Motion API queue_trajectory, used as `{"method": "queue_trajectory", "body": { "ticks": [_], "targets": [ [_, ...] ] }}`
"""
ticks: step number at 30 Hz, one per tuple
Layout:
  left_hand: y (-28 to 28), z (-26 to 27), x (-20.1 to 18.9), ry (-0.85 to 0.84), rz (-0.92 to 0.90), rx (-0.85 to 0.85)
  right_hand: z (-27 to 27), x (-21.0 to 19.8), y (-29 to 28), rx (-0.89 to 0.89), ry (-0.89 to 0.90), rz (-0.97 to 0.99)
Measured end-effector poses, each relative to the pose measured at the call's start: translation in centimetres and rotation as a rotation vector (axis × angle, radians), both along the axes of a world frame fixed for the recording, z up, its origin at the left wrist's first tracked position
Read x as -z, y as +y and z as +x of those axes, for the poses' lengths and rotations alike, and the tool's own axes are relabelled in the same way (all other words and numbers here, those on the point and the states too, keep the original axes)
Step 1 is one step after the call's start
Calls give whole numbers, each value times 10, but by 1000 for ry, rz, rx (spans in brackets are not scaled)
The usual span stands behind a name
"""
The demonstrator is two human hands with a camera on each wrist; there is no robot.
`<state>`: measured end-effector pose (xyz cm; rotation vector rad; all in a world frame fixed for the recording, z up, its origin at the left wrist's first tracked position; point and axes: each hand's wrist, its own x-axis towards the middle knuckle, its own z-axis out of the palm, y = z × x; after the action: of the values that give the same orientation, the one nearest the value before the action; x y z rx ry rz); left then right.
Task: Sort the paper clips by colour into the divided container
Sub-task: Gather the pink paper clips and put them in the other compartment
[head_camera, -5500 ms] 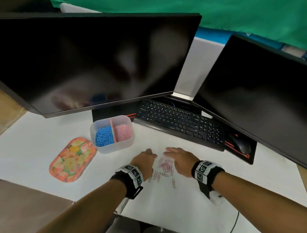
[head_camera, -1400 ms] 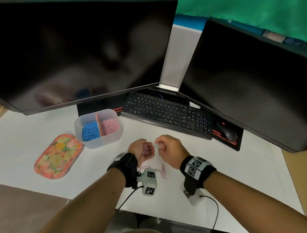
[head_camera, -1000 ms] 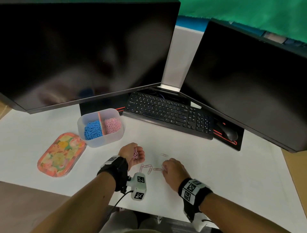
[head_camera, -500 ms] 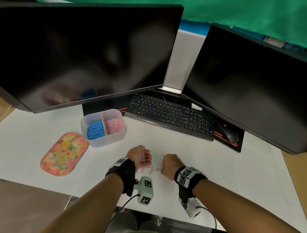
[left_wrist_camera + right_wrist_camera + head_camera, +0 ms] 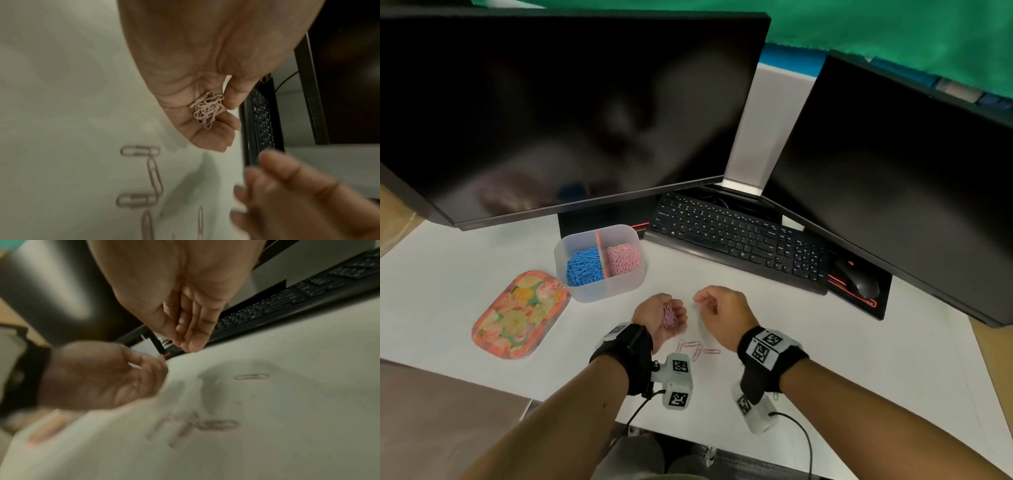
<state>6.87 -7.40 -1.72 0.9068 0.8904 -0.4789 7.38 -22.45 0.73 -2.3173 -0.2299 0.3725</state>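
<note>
A clear plastic container (image 5: pixel 599 263) is sitting toward the back left of the white desk (image 5: pixel 825 342), just in front of the left monitor (image 5: pixel 568 102). An orange divider is splitting it in two: blue paper clips (image 5: pixel 585 267) are filling the left compartment and pink paper clips (image 5: pixel 623 258) the right one. A flowered tray (image 5: pixel 518 313) is lying beside it, nearer the desk's left edge; whether anything is in it is hard to tell.

The left hand (image 5: pixel 661 317) is turning palm up near the middle of the desk, its fingers curling around a small bunch of pink clips (image 5: pixel 207 110). The right hand (image 5: pixel 722 311) is hovering just beside it with fingers loosely bent; it is blurred in both wrist views, so I cannot tell whether it is pinching a clip.

A few loose pink clips (image 5: pixel 693 347) are lying on the desk between the two wrists, toward the front edge. The right wrist view is smearing them badly. A black keyboard (image 5: pixel 739 240) is lying behind the hands, partly tucked under the right monitor (image 5: pixel 893 164), which is also half hiding a mouse (image 5: pixel 859 281).
</note>
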Motion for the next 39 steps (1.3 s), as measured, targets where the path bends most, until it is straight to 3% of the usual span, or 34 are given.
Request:
{"method": "queue_trajectory", "body": {
  "ticks": [1, 5, 8, 14, 21, 35, 39],
  "targets": [
    [6, 0, 1, 2, 3, -25, -3, 6, -6, -104, -31, -103],
    [25, -3, 7, 2, -2, -81, -19, 33, -12, -796, -156, -413],
    [31, -4, 10, 6, 13, -64, -17, 43, -6, -988, -194, -464],
    [29, -5, 12, -2, 33, -15, -13, 55, -15, -942, -212, -431],
    [16, -3, 10, 5, 55, 9, -15, 42, -12, -788, -52, -436],
    [10, -7, 9, 30, 100, 43, -11, 37, -3, -655, 62, -508],
    [6, -6, 8, 16, 101, 64, -1, 29, -5, -365, 121, -305]
  ]
}}
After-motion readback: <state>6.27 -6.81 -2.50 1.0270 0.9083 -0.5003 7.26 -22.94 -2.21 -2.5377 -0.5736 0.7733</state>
